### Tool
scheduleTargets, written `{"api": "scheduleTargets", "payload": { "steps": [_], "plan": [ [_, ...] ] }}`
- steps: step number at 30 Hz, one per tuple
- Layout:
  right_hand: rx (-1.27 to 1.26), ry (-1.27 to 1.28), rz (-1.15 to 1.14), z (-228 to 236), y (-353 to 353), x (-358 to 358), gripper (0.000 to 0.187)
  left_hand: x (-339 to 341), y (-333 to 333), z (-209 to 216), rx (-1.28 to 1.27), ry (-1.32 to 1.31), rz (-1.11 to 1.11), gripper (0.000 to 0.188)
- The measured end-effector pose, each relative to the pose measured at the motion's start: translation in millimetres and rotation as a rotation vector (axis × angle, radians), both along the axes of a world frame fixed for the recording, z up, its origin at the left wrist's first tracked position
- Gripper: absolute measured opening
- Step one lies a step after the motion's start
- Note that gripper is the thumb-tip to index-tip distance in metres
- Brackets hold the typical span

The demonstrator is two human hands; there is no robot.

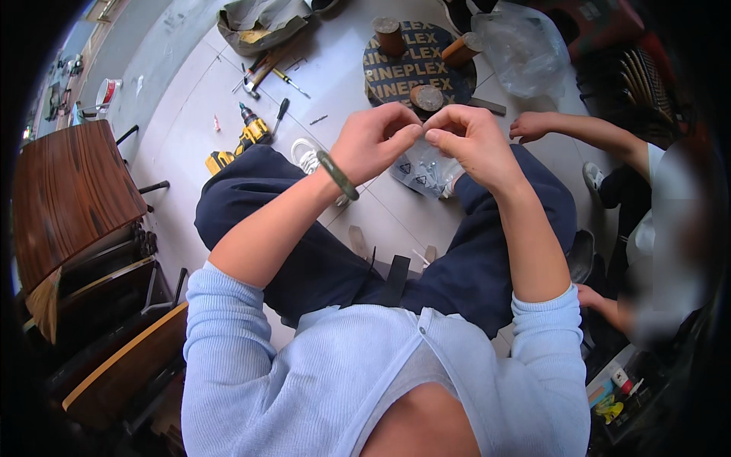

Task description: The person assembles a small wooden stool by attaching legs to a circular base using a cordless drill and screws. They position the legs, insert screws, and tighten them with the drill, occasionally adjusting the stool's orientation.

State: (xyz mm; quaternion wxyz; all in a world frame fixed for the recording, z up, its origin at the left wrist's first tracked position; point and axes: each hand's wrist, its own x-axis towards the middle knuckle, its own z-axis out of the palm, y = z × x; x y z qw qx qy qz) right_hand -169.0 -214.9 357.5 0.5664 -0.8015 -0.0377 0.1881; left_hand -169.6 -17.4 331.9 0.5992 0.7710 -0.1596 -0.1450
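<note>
My left hand (375, 145) and my right hand (474, 145) meet in front of me, thumbs and forefingers pinched with the tips nearly touching. Whatever they hold, if anything, is too small or hidden to make out. Just under them, a clear plastic bag (423, 169) with small shiny pieces lies between my feet. Beyond my hands a round dark board (407, 72) with printed lettering rests on the floor. Three short round wooden legs stand on it, among them a front leg (426, 99) close to my fingertips.
A yellow drill (253, 131), a dark-handled screwdriver (282, 110), a hammer (250, 88) and a yellow screwdriver (292, 83) lie on the floor at left. Another person's hand (531, 126) reaches in from the right. A clear bag (525, 53) sits behind; a wood-topped chair (72, 198) stands left.
</note>
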Motion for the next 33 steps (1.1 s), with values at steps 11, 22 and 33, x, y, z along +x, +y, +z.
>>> {"api": "scheduleTargets", "payload": {
  "steps": [11,22,33],
  "plan": [
    [-0.405,-0.424,0.127,-15,42,1,0.011,8,17,-17,0.318,-0.295,0.098,0.016],
    [-0.326,-0.795,0.108,-8,59,-22,0.008,32,29,-53,-0.384,0.739,0.578,0.014],
    [-0.091,-0.45,-0.244,-13,47,-15,0.004,44,38,-36,-1.392,0.973,0.547,0.019]
  ]
}}
